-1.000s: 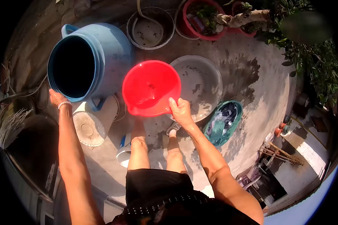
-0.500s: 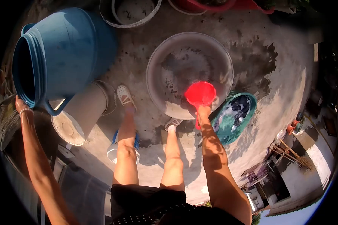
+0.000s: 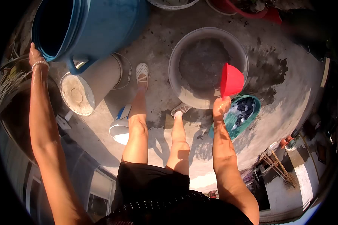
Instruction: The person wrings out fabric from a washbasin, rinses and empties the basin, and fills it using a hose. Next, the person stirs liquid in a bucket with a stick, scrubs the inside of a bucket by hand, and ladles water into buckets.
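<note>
My left hand point(image 3: 36, 56) is closed on the rim of a large blue plastic barrel point(image 3: 101, 30), whose dark mouth faces left; some of the fingers are hidden. In my right hand point(image 3: 221, 105) is the handle of a red water dipper point(image 3: 232, 80). The dipper is tipped on its side, its opening toward the left, over the right edge of a wide grey basin point(image 3: 184, 91). A dark wet area covers the basin's bottom. Beside my right hand lies a green washboard tub point(image 3: 257, 108) with dark and white cloth in it.
A whitish bucket point(image 3: 105, 77) stands under the barrel, and a smaller white and blue bucket point(image 3: 119, 131) is by my left leg. Red containers point(image 3: 248, 13) sit at the back right. Wet patches point(image 3: 270, 71) mark the concrete. A broom point(image 3: 287, 174) leans at the lower right.
The dipper has moved right and turned from its open side facing up to lying sideways. The basin's bottom looks darker and more evenly wet. The view has shifted; my left hand stays on the barrel.
</note>
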A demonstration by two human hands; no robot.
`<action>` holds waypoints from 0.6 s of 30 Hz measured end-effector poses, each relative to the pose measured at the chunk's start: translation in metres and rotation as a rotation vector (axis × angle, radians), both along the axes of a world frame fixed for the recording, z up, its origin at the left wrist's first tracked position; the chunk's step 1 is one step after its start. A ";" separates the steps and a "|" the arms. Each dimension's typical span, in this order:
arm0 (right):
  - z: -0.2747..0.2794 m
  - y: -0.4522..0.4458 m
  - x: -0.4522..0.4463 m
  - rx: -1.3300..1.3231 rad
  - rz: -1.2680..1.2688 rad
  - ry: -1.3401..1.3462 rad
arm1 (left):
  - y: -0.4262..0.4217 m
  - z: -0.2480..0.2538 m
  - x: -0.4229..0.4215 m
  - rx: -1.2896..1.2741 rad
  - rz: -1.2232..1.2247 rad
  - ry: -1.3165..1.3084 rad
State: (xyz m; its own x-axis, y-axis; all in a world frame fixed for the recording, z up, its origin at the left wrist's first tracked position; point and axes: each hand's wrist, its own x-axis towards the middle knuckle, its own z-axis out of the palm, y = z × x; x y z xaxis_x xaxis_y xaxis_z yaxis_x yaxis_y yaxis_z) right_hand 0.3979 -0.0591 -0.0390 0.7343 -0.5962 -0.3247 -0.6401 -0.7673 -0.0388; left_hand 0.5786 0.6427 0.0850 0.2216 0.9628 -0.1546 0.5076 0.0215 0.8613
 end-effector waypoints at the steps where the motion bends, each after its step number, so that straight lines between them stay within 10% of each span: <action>1: 0.006 0.005 0.013 0.077 0.048 -0.102 | -0.037 0.014 0.005 -0.059 0.059 -0.074; 5: 0.110 0.093 0.092 1.050 -0.214 -0.487 | -0.066 0.022 0.009 -0.031 0.211 0.012; 8: 0.215 0.183 0.155 1.347 0.057 -0.508 | -0.080 0.034 0.008 0.000 0.159 0.099; 13: 0.261 0.311 0.225 1.491 0.586 -0.418 | -0.079 0.034 0.006 0.018 0.088 0.172; 18: 0.240 0.418 0.255 1.103 0.811 -0.118 | -0.081 0.034 0.007 0.007 0.129 0.083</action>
State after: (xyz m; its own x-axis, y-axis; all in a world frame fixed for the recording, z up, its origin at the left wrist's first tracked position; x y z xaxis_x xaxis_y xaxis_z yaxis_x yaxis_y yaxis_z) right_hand 0.6525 0.3584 0.2005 0.8060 0.5327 -0.2579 0.0180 -0.4576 -0.8890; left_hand 0.5858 0.5622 0.1193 0.0830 0.9835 -0.1606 0.5705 0.0853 0.8169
